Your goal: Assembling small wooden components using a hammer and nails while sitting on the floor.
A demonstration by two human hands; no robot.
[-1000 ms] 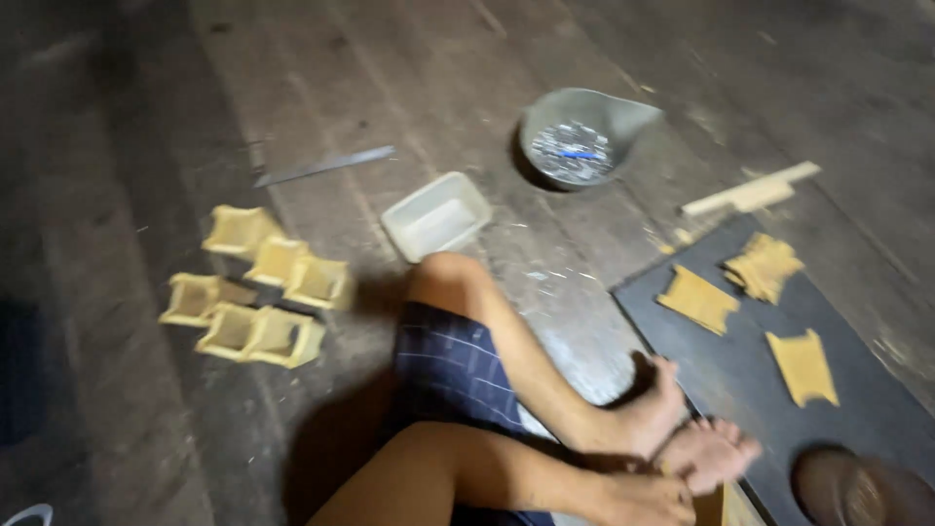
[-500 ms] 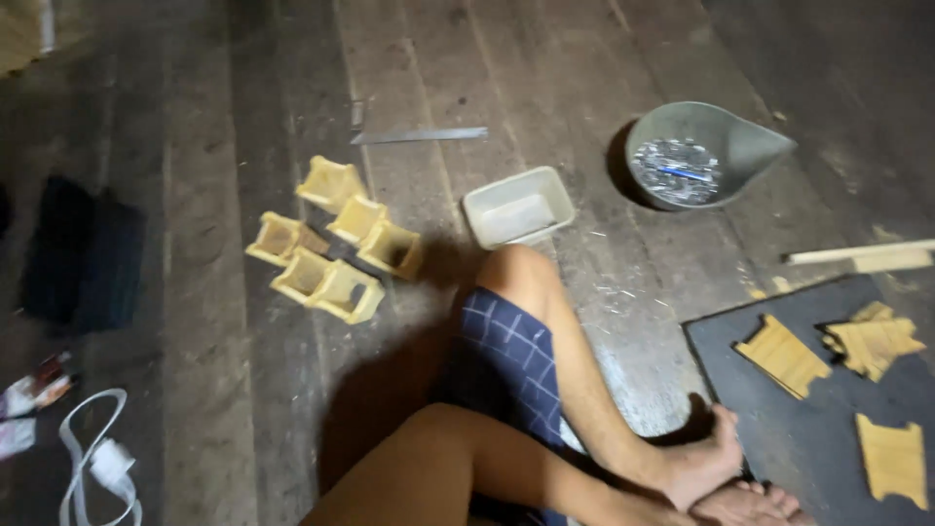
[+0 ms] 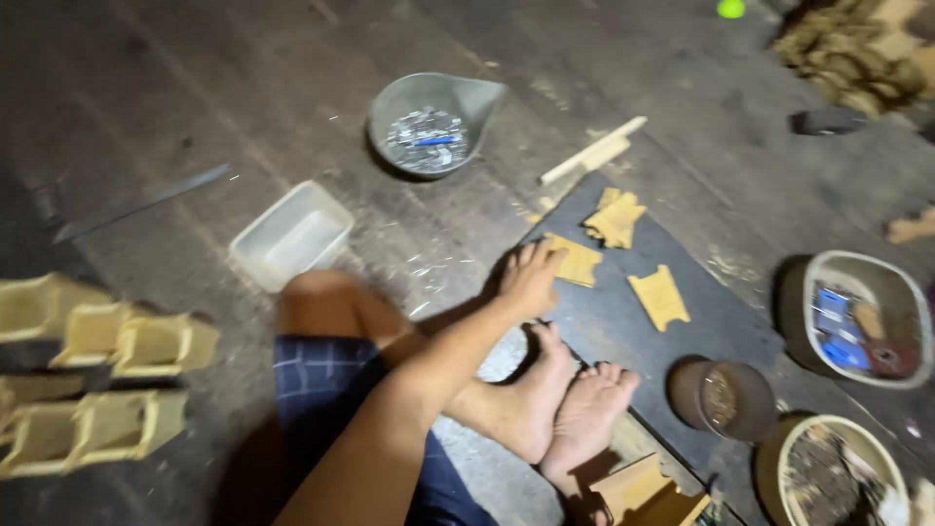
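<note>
- My hand (image 3: 531, 282) is down on the near flat leaf piece (image 3: 575, 260), fingers spread loosely over its left edge; touching, not lifting. Which hand it is I can't tell for certain; it looks like the left, and the other one is out of view.
- That piece lies at the left edge of the dark board (image 3: 623, 321), just ahead of my bare feet (image 3: 560, 404).
- Two more unfolded ones wait on the board: a crumpled piece (image 3: 616, 218) farther off, a flat cutout (image 3: 659, 297) to the right.
- Done, by my reckoning: a cluster of folded cups (image 3: 107, 380) stacked well off to my left.
- Around me: white tray (image 3: 292, 234), grey bowl of pins (image 3: 433, 122), wooden stick (image 3: 594, 151), small brown pot (image 3: 723, 397), two bowls at the right.
</note>
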